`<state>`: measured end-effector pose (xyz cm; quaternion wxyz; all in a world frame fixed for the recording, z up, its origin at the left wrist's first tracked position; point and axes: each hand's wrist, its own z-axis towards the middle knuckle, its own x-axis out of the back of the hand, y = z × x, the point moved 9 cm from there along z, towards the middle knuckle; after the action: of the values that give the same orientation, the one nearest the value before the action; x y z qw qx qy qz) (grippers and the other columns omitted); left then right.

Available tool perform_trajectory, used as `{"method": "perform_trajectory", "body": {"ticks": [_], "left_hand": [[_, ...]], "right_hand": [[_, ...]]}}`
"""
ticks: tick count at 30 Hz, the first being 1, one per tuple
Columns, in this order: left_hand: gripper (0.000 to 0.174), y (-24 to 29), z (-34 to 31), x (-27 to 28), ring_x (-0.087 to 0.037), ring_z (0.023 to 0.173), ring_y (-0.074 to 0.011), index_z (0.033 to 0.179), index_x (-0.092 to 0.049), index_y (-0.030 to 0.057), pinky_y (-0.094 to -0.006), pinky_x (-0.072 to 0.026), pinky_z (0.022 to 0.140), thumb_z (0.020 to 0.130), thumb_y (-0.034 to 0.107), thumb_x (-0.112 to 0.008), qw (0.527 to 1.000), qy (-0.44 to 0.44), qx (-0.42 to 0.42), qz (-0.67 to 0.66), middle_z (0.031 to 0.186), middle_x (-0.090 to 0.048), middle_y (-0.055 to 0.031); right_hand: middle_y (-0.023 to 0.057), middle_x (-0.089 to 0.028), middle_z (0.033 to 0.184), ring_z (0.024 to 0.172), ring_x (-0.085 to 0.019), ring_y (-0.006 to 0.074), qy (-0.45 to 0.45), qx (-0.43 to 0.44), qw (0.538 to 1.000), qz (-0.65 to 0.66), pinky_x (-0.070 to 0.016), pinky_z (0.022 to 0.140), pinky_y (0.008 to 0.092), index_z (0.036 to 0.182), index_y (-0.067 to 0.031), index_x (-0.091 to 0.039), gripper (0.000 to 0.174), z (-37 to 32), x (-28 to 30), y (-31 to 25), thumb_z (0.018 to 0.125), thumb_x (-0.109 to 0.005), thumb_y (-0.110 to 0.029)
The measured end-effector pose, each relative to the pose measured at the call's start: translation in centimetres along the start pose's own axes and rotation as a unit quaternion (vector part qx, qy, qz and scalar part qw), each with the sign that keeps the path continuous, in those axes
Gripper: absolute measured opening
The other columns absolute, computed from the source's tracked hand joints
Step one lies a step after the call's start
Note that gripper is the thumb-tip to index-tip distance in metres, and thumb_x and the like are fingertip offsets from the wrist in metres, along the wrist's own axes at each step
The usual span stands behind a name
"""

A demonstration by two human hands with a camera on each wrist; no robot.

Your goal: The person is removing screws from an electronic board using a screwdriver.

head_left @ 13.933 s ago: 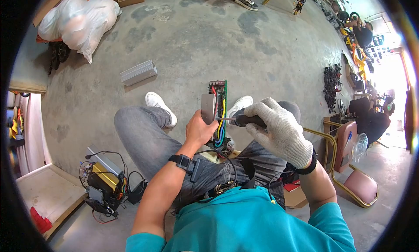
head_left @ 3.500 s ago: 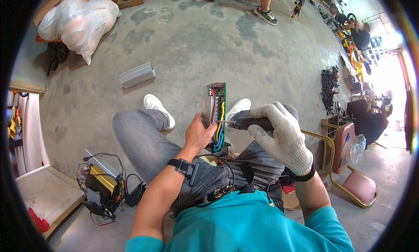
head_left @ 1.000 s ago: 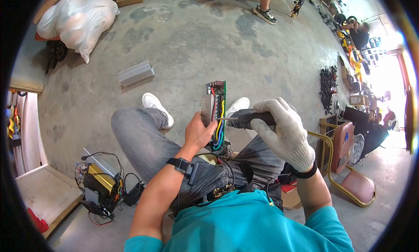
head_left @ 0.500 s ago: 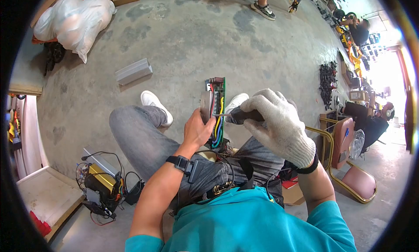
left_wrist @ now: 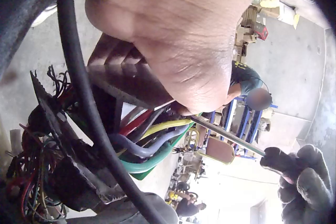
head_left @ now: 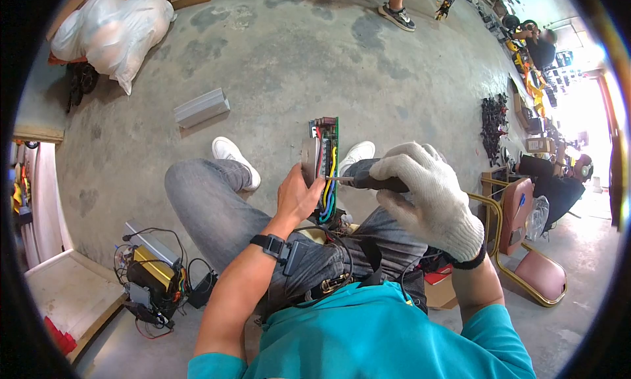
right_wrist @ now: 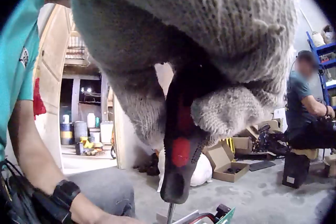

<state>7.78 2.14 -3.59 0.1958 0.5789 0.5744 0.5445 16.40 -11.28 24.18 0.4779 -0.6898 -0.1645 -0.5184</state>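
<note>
My bare left hand [head_left: 299,196] grips a circuit board assembly [head_left: 325,131] by its flat grey metal side, thumb toward the wires. Red, yellow, blue and green wires [left_wrist: 152,148] run along the board's open side, plain in the left wrist view. In my right hand [head_left: 430,198], which wears a white knit glove, is a screwdriver [right_wrist: 181,153] with a black and red handle. Its shank [left_wrist: 228,134] points left into the board, right beside my left thumb; the tip is hidden there. The assembly stands over my lap, between my knees.
A grey finned metal case [head_left: 202,108] lies on the floor ahead. At left are a gold box with loose cables [head_left: 154,267] and a white bag [head_left: 115,37]. A folding chair [head_left: 542,277] stands at right. Other people are farther off, one of them seated [right_wrist: 304,98].
Since half a second ago my right hand has shifted slightly right with the screwdriver, its shank still at the board. Against the oldest frame, the grey metal side is turned more edge-on.
</note>
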Motion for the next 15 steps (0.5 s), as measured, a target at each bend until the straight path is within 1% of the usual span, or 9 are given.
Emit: {"method": "perform_trajectory", "body": {"ticks": [2,4,5,7,8,10,15], "left_hand": [[0.045,-0.1,0.0,-0.1,-0.073,0.100,-0.0417,0.120,-0.065,-0.0048,-0.0475,-0.0543,0.090,0.096,0.034,-0.069,1.000,0.000,0.001,-0.002,0.106,-0.074,-0.0257],[0.047,0.2,-0.1,0.1,-0.073,0.099,-0.0401,0.120,-0.066,-0.0046,-0.0468,-0.0546,0.089,0.096,0.035,-0.071,1.000,0.000,-0.004,-0.006,0.105,-0.075,-0.0250],[0.047,0.3,-0.1,0.1,-0.073,0.099,-0.0401,0.120,-0.066,-0.0046,-0.0468,-0.0546,0.089,0.096,0.035,-0.071,1.000,0.000,-0.005,-0.006,0.105,-0.075,-0.0250],[0.050,0.1,0.0,-0.1,-0.074,0.099,-0.0387,0.122,-0.066,-0.0050,-0.0460,-0.0553,0.089,0.095,0.037,-0.072,1.000,-0.013,0.002,-0.014,0.107,-0.076,-0.0249],[0.050,0.0,0.0,-0.1,-0.074,0.099,-0.0387,0.122,-0.066,-0.0050,-0.0460,-0.0553,0.089,0.095,0.037,-0.072,1.000,-0.013,0.002,-0.014,0.107,-0.076,-0.0249],[0.054,0.2,-0.1,-0.2,-0.075,0.101,-0.0371,0.124,-0.065,-0.0053,-0.0448,-0.0558,0.090,0.094,0.038,-0.074,1.000,-0.010,-0.013,-0.024,0.109,-0.076,-0.0249],[0.057,0.1,0.0,-0.2,-0.075,0.101,-0.0363,0.127,-0.065,-0.0056,-0.0440,-0.0560,0.090,0.093,0.039,-0.074,0.999,-0.014,-0.016,-0.023,0.110,-0.077,-0.0242]], "right_hand": [[0.0107,-0.069,0.112,0.107,-0.066,0.0369,0.014,-0.005,1.000,0.002,-0.0540,0.092,0.0462,0.113,-0.0143,-0.072,0.027,-0.1,0.0,0.5,0.087,-0.080,-0.013],[0.0132,-0.070,0.106,0.103,-0.070,0.0364,0.020,-0.083,0.996,0.030,-0.0561,0.088,0.0453,0.113,-0.0099,-0.071,0.025,-0.2,-0.3,2.4,0.090,-0.078,-0.014],[0.0132,-0.070,0.106,0.103,-0.070,0.0364,0.021,-0.082,0.996,0.030,-0.0561,0.088,0.0453,0.113,-0.0099,-0.071,0.025,-0.2,-0.5,2.7,0.090,-0.078,-0.014],[0.0160,-0.072,0.103,0.097,-0.073,0.0353,0.041,-0.118,0.989,0.079,-0.0581,0.084,0.0435,0.114,-0.0046,-0.069,0.025,-0.1,-0.7,3.9,0.092,-0.076,-0.016],[0.0160,-0.072,0.103,0.097,-0.073,0.0353,0.041,-0.117,0.989,0.079,-0.0581,0.084,0.0435,0.114,-0.0046,-0.069,0.025,0.0,-1.0,4.3,0.092,-0.076,-0.016],[0.0176,-0.073,0.103,0.095,-0.075,0.0342,0.060,-0.119,0.988,0.074,-0.0590,0.083,0.0420,0.114,-0.0012,-0.068,0.027,0.1,-1.0,5.1,0.093,-0.076,-0.016],[0.0193,-0.073,0.101,0.094,-0.075,0.0346,0.062,-0.152,0.981,0.103,-0.0590,0.083,0.0423,0.114,-0.0004,-0.068,0.027,-0.1,-1.6,6.8,0.094,-0.076,-0.016]]}}
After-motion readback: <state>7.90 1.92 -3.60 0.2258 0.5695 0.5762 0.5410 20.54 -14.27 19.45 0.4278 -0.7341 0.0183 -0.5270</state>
